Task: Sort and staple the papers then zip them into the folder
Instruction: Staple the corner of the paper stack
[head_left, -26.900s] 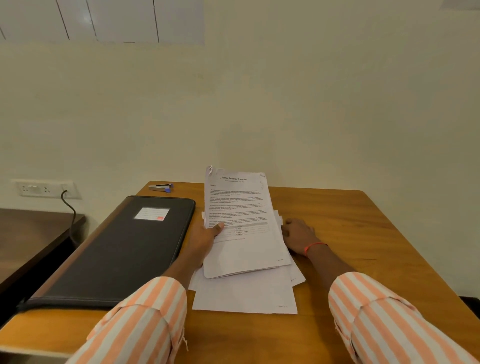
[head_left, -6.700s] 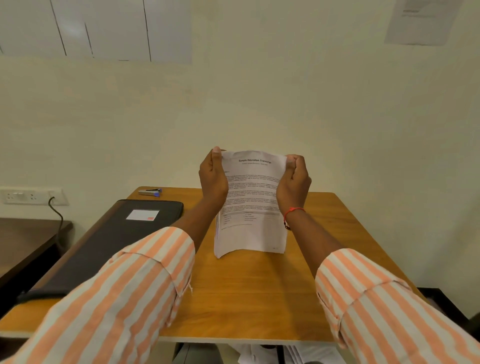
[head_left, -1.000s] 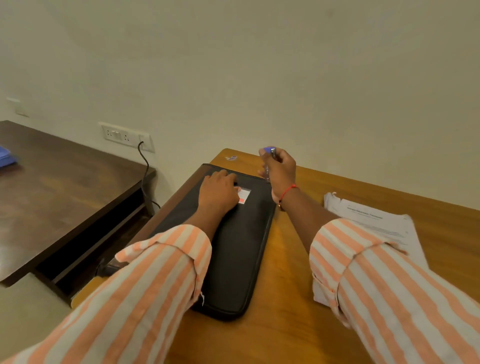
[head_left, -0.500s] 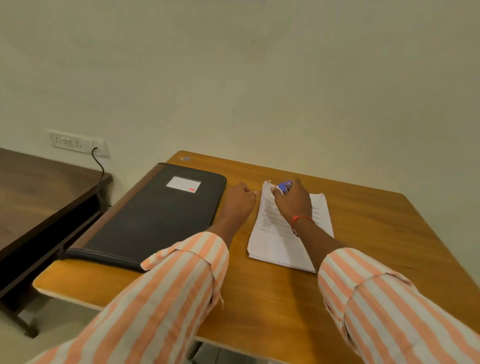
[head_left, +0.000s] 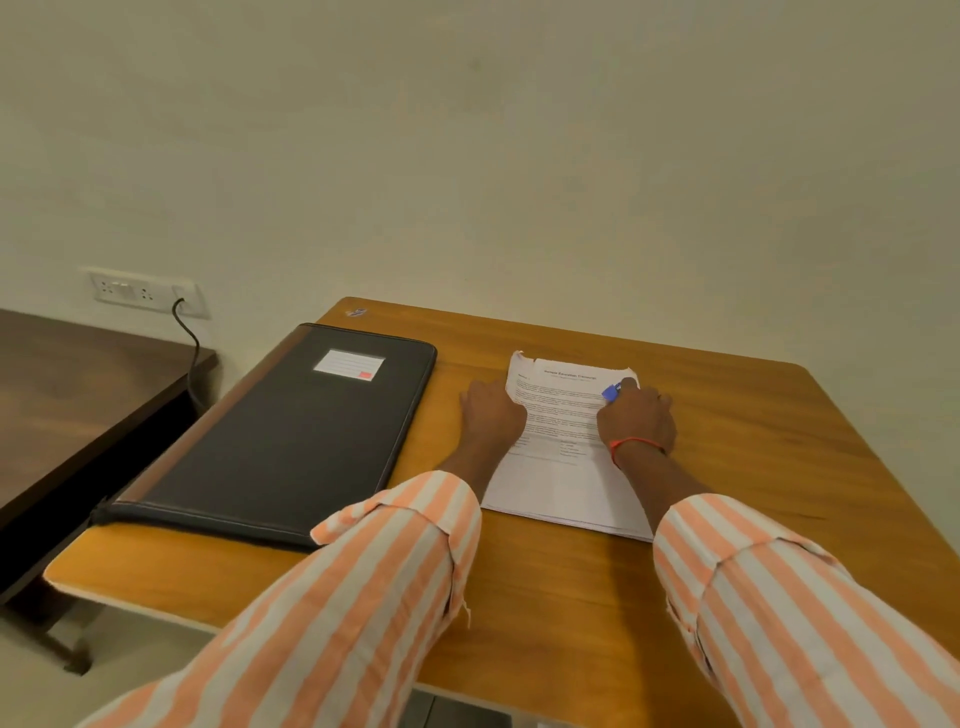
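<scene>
A: Head view, nearest first: saw two striped sleeves (head_left: 363, 597) crossing the tabletop (head_left: 545, 597) toward the papers (head_left: 566, 467), lying flat right of centre.
B: Noted the left grip (head_left: 491, 415) spread flat, fingers relaxed, against the stack's left edge. Found the right grip (head_left: 636, 421) curled round the blue stapler (head_left: 611, 392), resting on the top sheet near its far right corner.
A: Judged the danger?
B: Feared a crooked staple missing lower sheets, given curled far corners and only one side pinned.
A: Beyond that?
B: Spotted the black folder (head_left: 291, 436) closed, just left of the left grip, not touching it.
</scene>
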